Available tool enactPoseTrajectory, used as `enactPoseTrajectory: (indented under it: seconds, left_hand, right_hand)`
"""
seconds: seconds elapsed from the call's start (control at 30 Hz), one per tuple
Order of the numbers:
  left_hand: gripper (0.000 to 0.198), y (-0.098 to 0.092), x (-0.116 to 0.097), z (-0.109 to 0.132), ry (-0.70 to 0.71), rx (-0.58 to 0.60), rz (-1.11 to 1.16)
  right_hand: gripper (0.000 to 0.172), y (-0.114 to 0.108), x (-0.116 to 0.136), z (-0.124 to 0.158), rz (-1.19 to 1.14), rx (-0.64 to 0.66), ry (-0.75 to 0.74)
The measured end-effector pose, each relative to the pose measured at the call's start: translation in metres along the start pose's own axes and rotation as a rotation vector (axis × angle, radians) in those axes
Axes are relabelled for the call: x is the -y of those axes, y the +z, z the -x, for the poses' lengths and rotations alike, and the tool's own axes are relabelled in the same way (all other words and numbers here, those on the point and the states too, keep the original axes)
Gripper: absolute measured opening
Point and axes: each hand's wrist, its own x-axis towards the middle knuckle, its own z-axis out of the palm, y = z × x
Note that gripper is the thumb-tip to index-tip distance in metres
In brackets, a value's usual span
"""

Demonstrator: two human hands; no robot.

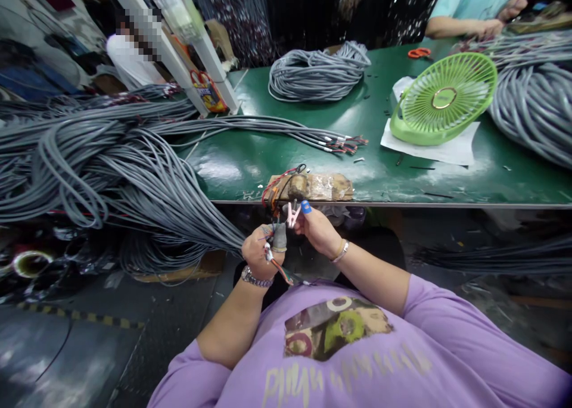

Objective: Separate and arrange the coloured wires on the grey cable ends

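Observation:
My left hand [261, 250] is closed around a grey cable [230, 239] that comes from the heap on the left. Stripped coloured wires [280, 270] stick out below the fingers toward my shirt. A grey wrap covers one digit of this hand. Close beside it, my right hand [319, 232] pinches a small pale pink clip-like piece [292, 215]; its exact kind is unclear. A blue cover [306, 206] sits on one of its fingertips. Just beyond both hands, a worn wooden block [328, 186] with tape, a red wire and a black wire lies at the table edge.
A large heap of grey cables [147, 170] hangs over the left side. On the green table [250, 155] lie cable ends [344, 144], a cable coil [317, 73], a green fan [442, 101] and orange-handled scissors [419, 53]. A co-worker's hands [496, 24] are at the far right.

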Motion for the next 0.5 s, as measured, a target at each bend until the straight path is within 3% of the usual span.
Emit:
enactPoseTrajectory:
  seconds: [0.13, 0.27, 0.5]
  left_hand:
    - [0.014, 0.002, 0.002, 0.002, 0.203, 0.007, -0.136]
    - [0.014, 0.004, 0.006, 0.002, 0.170, 0.026, -0.108]
    - [0.013, 0.000, 0.013, 0.006, 0.192, 0.067, -0.145]
  right_hand:
    - [0.051, 0.001, -0.002, -0.002, -0.049, 0.056, 0.027]
    - [0.049, 0.005, 0.003, -0.004, -0.169, 0.078, 0.137]
    - [0.042, 0.012, 0.005, -0.006, -0.223, -0.039, 0.145]
